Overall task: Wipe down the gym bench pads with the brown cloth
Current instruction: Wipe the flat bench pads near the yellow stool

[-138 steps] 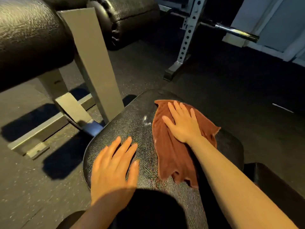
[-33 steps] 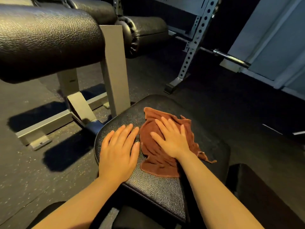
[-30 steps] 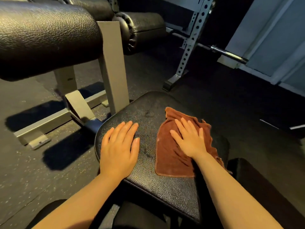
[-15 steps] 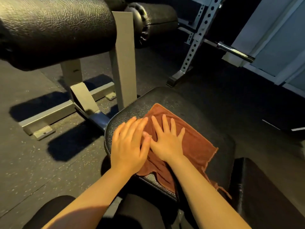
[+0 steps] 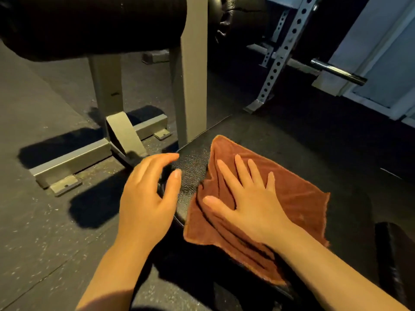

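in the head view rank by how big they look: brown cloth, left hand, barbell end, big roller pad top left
1. roller pad, cut off by the frame
2. brown cloth
3. left hand, nearer the camera, so unsure
4. barbell end

Left hand (image 5: 146, 198) slid off the brown cloth (image 5: 289, 198) to the surface (image 5: 193, 167) edge, fingers now curling. Cloth spread out flatter under right hand (image 5: 249, 198).
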`<state>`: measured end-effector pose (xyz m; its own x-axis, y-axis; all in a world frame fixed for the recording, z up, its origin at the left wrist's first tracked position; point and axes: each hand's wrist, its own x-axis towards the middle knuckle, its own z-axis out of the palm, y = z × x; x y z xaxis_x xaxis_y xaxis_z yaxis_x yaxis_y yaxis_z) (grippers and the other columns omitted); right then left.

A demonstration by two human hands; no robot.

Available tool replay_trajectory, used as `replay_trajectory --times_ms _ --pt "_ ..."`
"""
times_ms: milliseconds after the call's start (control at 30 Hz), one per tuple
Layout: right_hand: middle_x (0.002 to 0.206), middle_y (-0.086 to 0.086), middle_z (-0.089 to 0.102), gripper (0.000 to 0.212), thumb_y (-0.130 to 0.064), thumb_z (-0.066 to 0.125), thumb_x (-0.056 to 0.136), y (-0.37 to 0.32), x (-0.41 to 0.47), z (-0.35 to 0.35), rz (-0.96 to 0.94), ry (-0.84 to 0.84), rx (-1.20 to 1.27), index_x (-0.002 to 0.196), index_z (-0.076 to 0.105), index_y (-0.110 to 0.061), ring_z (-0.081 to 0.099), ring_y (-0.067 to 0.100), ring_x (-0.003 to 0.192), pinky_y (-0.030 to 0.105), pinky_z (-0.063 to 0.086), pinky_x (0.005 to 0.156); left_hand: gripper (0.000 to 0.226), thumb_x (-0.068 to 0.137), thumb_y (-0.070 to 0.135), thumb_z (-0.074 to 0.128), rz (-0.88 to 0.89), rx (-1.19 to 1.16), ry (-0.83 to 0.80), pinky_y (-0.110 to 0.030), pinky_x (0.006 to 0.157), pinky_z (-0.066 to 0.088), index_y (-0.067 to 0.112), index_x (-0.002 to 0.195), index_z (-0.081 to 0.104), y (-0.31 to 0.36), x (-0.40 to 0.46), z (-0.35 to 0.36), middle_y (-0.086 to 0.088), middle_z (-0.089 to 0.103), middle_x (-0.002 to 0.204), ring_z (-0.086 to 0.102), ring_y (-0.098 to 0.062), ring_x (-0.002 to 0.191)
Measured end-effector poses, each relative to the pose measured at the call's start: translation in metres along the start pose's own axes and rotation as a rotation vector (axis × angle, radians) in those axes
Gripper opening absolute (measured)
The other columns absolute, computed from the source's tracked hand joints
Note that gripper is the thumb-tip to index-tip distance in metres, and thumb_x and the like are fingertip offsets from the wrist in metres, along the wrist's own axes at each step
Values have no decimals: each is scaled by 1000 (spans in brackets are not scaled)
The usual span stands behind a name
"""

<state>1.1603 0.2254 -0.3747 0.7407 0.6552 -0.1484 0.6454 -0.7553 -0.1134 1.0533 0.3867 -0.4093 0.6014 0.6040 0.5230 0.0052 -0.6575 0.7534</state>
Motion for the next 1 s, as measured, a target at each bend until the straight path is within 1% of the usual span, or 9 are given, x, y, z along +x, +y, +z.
replay_trajectory --times_ms 100,233,333,467,567,633,800,933,1000 --pt "165 -2 -18 103 -92 4 63 -25 21 0 23 -6 19 154 -8 -47 -20 26 151 63 -11 117 35 96 33 46 66 30 75 -24 98 40 15 118 66 0 -12 6 7 60 117 55 -12 113" --pt "166 -4 -11 88 -89 17 79 -21 63 -4 46 27 66 155 2 -47 -12 25 152 66 -9 115 27 100 24 48 135 17 203 -8 93 35 11 117 65 13 -6 -11 10 56 112 50 -2 105" --pt "167 -4 -4 82 -84 19 86 9 99 -11 153 91 97 157 9 -42 -3 25 153 65 -5 116 24 98 21 50 52 104 134 -2 84 32 12 110 68 -2 -7 -20 11 58 106 48 3 97" --pt "167 1 4 77 -74 17 93 53 123 -23 399 130 135 158 15 -33 4 27 153 64 -1 118 24 93 23 52 18 210 4 -20 76 36 14 104 72 -12 -18 -38 4 67 104 53 -5 97" --pt "167 3 2 78 -75 15 93 65 118 -26 487 129 167 159 11 -33 1 29 153 67 -3 116 25 92 26 52 66 274 -16 -13 72 34 16 103 72 -11 -20 -57 7 67 104 50 1 93" --pt "167 5 0 85 -83 16 87 54 111 -25 453 122 184 158 8 -37 -1 31 153 68 -6 115 25 92 27 52 72 270 8 -13 74 34 18 103 72 -9 -21 -61 11 64 103 47 4 93" --pt "167 3 -4 94 -92 15 73 1 72 -9 143 89 98 155 8 -47 -7 28 153 68 -6 115 37 95 36 43 104 228 -30 -27 83 42 15 108 71 -6 -21 -42 3 67 109 57 -10 102" --pt "166 2 -12 96 -91 11 69 -23 34 5 1 67 43 154 -1 -48 -14 24 152 63 -10 115 45 99 41 40 146 203 -137 -46 105 44 17 129 64 0 -22 -16 -1 60 135 53 -20 127" --pt "166 0 -13 92 -87 12 71 -24 27 8 -24 57 23 154 -2 -49 -15 23 152 63 -11 116 47 100 42 40 190 194 -171 -48 110 40 19 136 59 3 -23 -5 0 53 145 46 -20 136"
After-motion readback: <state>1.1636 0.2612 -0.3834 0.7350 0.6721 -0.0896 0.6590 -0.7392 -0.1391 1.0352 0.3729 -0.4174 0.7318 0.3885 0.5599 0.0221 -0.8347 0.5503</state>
